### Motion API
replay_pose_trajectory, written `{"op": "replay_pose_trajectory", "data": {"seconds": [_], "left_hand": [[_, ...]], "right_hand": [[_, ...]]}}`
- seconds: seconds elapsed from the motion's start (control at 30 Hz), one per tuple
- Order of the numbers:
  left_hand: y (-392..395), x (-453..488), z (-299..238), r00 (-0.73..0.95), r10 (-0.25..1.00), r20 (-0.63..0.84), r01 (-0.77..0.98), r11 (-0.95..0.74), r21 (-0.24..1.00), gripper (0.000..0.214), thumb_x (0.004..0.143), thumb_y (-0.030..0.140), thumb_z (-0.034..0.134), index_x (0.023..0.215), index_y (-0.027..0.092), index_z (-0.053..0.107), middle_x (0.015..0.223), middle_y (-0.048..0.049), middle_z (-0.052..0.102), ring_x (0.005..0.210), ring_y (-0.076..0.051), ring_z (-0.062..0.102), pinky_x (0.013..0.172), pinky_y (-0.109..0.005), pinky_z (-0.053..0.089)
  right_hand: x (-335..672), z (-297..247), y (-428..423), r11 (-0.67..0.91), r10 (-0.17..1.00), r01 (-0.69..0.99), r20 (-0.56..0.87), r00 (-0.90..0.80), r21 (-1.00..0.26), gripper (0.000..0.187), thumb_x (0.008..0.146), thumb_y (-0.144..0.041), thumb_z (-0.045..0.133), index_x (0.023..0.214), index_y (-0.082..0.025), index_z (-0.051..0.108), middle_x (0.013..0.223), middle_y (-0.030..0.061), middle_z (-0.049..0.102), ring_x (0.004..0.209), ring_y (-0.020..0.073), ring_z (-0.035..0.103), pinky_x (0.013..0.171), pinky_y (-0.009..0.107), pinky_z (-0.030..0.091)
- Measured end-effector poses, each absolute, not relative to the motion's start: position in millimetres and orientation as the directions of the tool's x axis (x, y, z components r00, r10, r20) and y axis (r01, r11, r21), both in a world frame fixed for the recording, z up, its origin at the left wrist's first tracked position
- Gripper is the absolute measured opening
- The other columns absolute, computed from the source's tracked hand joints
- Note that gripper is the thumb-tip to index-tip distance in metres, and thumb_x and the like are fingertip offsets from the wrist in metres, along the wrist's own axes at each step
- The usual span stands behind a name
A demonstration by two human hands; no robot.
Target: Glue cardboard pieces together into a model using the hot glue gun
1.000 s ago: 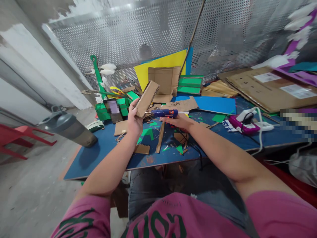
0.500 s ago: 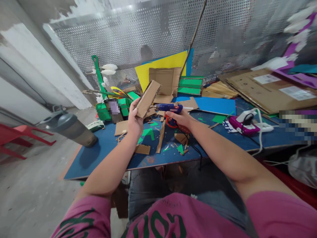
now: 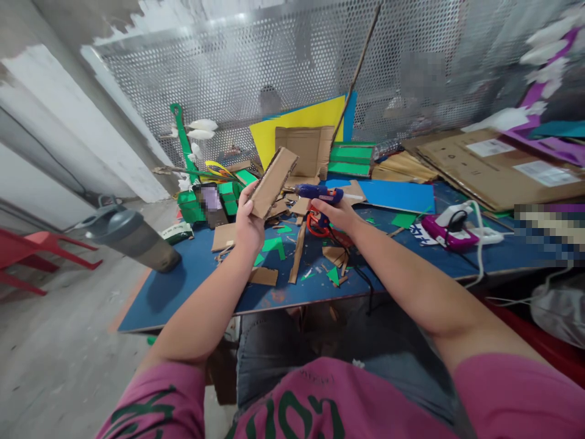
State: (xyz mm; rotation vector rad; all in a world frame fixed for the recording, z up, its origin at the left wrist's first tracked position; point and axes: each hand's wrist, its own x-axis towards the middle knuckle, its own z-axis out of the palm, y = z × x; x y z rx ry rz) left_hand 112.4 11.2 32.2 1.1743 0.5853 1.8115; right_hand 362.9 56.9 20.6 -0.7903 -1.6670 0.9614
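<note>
My left hand [image 3: 247, 222] is closed around the lower end of a long brown cardboard piece [image 3: 274, 181], held tilted up and to the right above the blue table [image 3: 183, 280]. My right hand [image 3: 337, 214] grips a blue hot glue gun [image 3: 319, 194] with an orange trigger. The gun's nozzle points left toward the cardboard piece, a short way from its edge. A black cord runs from the gun down over the table's front edge.
Cardboard strips and green paper scraps [image 3: 274, 245] litter the table under my hands. A grey shaker bottle [image 3: 130, 233] lies at the left. A white power strip with a purple device [image 3: 450, 227] sits at the right. Coloured sheets and flat cardboard [image 3: 498, 164] lean at the back.
My right hand has lifted the glue gun up and slightly to the right, and its nozzle now sits higher beside the cardboard. The left hand and cardboard have barely moved.
</note>
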Motion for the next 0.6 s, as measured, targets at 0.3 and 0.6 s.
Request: {"op": "replay_pose_trajectory", "data": {"seconds": [0.3, 0.6], "left_hand": [[11.6, 110.9, 31.7, -0.142, 0.836, 0.530, -0.433, -0.534, 0.726, 0.058, 0.089, 0.054, 0.069, 0.142, 0.030, 0.070, 0.151, -0.0082, 0.071, 0.123, -0.031, 0.074, 0.089, -0.037, 0.065], [10.3, 113.7, 34.3, -0.146, 0.833, 0.533, -0.403, -0.542, 0.737, 0.059, 0.086, 0.055, 0.070, 0.138, 0.027, 0.070, 0.153, -0.0093, 0.068, 0.133, -0.035, 0.070, 0.097, -0.040, 0.065]], "right_hand": [[366.3, 11.7, 61.0, 0.531, 0.822, -0.003, 0.516, -0.241, -0.847, 0.054, 0.091, -0.075, 0.077, 0.088, -0.022, 0.081, 0.087, 0.0039, 0.078, 0.080, 0.0210, 0.069, 0.076, 0.034, 0.058], [364.7, 10.4, 62.3, 0.552, 0.808, 0.016, 0.530, -0.256, -0.833, 0.053, 0.095, -0.074, 0.074, 0.085, -0.022, 0.074, 0.078, 0.0020, 0.067, 0.075, 0.0195, 0.062, 0.072, 0.034, 0.054]]}}
